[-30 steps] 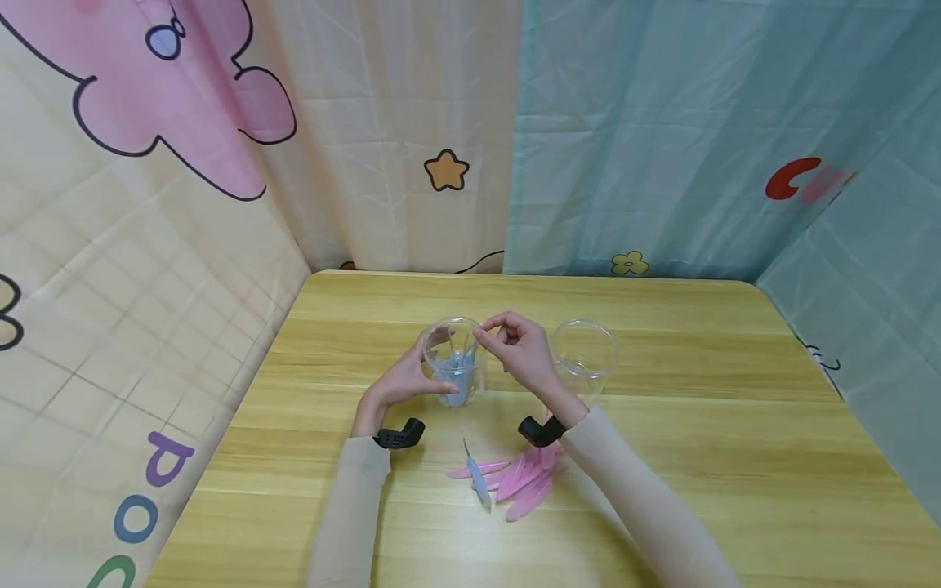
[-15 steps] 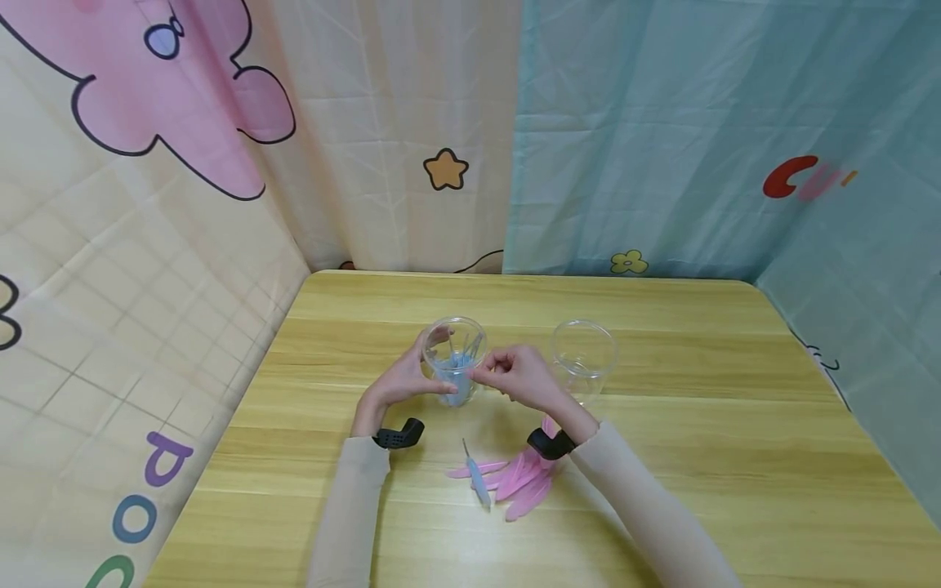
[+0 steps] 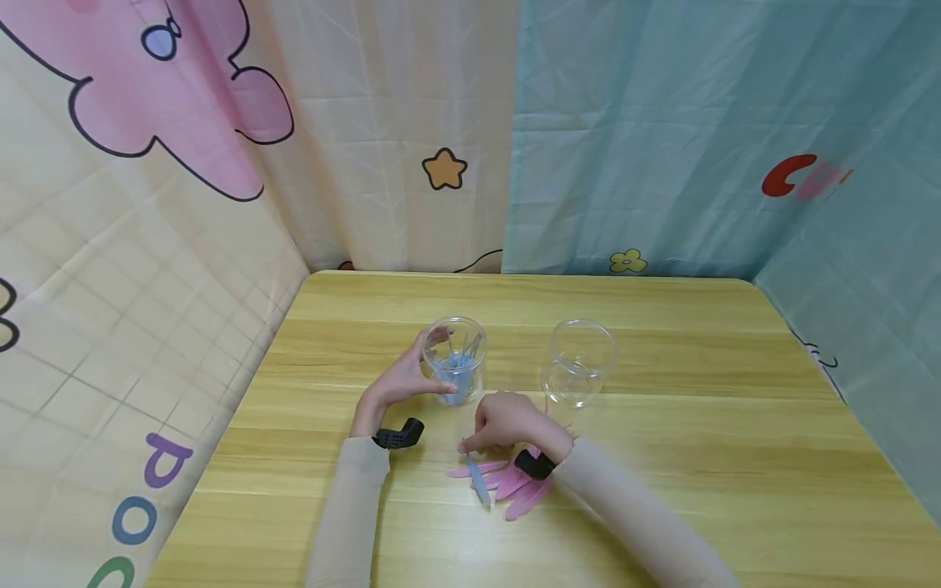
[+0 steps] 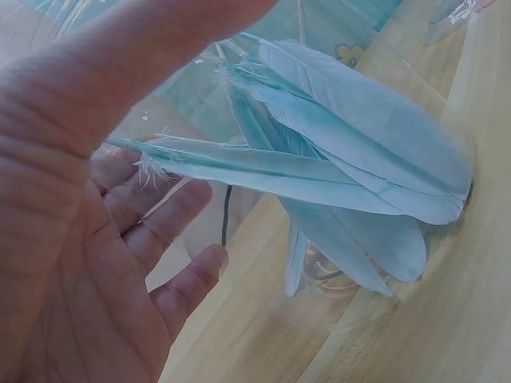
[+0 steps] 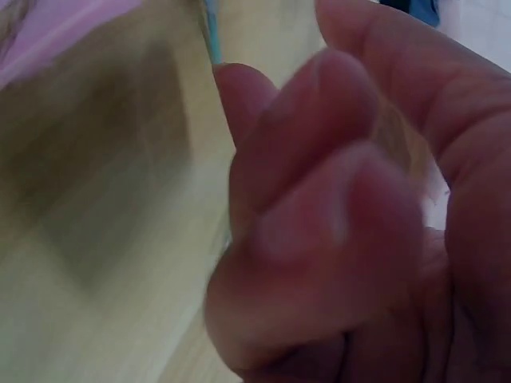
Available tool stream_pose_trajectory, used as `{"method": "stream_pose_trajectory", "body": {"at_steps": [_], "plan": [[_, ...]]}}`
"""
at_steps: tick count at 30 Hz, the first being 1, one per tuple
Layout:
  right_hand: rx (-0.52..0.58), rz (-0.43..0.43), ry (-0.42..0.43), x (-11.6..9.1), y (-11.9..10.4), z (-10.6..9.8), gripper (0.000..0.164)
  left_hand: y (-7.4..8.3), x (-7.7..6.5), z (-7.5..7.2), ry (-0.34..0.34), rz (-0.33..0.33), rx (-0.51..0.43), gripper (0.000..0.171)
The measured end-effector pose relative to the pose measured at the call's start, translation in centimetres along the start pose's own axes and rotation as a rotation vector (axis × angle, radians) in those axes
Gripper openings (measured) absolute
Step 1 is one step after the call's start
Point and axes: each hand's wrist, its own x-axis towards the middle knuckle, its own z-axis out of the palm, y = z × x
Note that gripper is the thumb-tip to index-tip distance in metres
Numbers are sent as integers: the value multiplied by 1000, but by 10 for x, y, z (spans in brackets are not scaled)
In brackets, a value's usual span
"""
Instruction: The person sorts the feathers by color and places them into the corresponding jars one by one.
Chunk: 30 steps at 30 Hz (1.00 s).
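My left hand (image 3: 400, 380) holds a clear plastic cup (image 3: 481, 374) from its left side, thumb in front and fingers behind. Several pale blue feathers (image 4: 343, 152) stand inside this cup with their quills pointing up. On the table in front of it lies one more blue feather (image 3: 479, 483), across the edge of a pile of pink feathers (image 3: 528, 500). The right hand (image 3: 507, 420) is down at that feather's quill, fingers bent. In the right wrist view, a fingertip (image 5: 243, 88) meets the blue quill (image 5: 212, 32), while the thumb stands apart from it.
A second clear cup (image 3: 559, 380) stands upright to the right of the held one. The wooden table (image 3: 735, 457) has a curtain (image 3: 625, 122) along its back edge and more hanging cloth at both sides.
My right hand has moved from the held cup's rim down and toward me, to the blue feather on the table. The left hand and its cup have stayed in place.
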Motion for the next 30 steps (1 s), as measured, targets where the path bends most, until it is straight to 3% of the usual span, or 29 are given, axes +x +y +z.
{"method": "stream_pose_trajectory", "body": {"at_steps": [3,10,17,30], "plan": [[-31,27,-17,3,-3,5,43,-1,0,0,0,0,0,99],[-67,69,-1,7,-8,18,50,-32,8,1,16,6,11,104],[-60,91,4,9,-10,22,49,-35,7,1,25,17,2,102],[164,134,-50,9,-5,26,32,-35,8,1,28,13,4,103]]}}
